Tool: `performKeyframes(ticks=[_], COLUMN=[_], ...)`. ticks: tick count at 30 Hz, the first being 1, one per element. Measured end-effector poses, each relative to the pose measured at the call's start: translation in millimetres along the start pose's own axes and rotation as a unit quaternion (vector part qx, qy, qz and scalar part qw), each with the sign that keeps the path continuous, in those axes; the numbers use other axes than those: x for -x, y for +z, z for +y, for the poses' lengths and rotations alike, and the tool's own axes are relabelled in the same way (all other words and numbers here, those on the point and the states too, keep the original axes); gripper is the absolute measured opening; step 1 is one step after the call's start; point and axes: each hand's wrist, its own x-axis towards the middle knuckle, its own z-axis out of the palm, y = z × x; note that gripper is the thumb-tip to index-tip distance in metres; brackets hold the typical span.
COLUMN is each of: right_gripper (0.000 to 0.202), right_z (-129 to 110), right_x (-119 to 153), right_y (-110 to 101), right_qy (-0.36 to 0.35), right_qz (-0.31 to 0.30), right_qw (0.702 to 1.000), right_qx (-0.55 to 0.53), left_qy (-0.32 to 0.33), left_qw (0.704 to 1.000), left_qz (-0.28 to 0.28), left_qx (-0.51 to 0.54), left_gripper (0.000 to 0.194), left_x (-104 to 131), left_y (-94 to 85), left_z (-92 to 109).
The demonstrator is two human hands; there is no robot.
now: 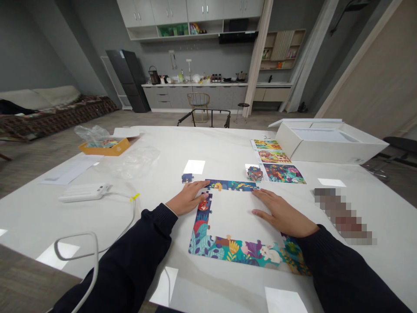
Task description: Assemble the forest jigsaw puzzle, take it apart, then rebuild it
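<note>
A jigsaw puzzle border (234,252) lies on the white table, its left side and bottom joined and its middle bare. Along the top runs a dark blue strip of joined pieces (233,185). My left hand (189,198) rests with fingers stretched at the strip's left end and the top of the left side. At the strip's right end lies my right hand (276,208), fingers spread, thumb apart. My right arm hides part of the border's right side. A loose puzzle piece (186,178) sits beyond my left hand, and a stack of puzzle pieces (254,173) beyond the strip.
Picture sheets (275,161) lie beside a white box (329,141) at the right. An orange box (106,147) with pieces and plastic stands far left. A power bank (83,193) with a looping cable (97,252) is near my left arm. A blurred-out object (343,217) lies right.
</note>
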Motion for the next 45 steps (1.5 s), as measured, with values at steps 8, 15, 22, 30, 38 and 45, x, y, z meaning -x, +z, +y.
performKeyframes(ticks=[8, 15, 22, 30, 38, 45], right_gripper=[0.064, 0.058, 0.048, 0.047, 0.047, 0.047], right_z=[5, 2, 4, 7, 9, 9], right_x=[2, 4, 8, 7, 7, 6], right_y=[1, -15, -29, -28, -27, -27], right_qy=[-0.01, 0.033, 0.112, 0.12, 0.122, 0.125], right_qz=[0.044, 0.103, 0.096, 0.089, 0.085, 0.081], right_qw=[0.999, 0.994, 0.989, 0.989, 0.989, 0.989], right_qx=[0.0, -0.013, -0.003, -0.001, -0.007, -0.006], left_qy=[0.027, -0.106, -0.143, -0.094, 0.065, 0.114], left_qw=[0.999, 0.97, 0.967, 0.967, 0.974, 0.966], left_qz=[0.02, 0.214, 0.207, 0.234, 0.21, 0.214], left_qx=[0.003, -0.042, -0.04, -0.022, 0.06, 0.086], left_gripper=[0.048, 0.044, 0.046, 0.043, 0.045, 0.061], left_x=[0, 2, 5, 3, 5, 7], left_y=[2.9, -13.3, -13.9, -20.1, -18.2, -10.9], left_z=[-2, -50, -65, -52, 18, 24])
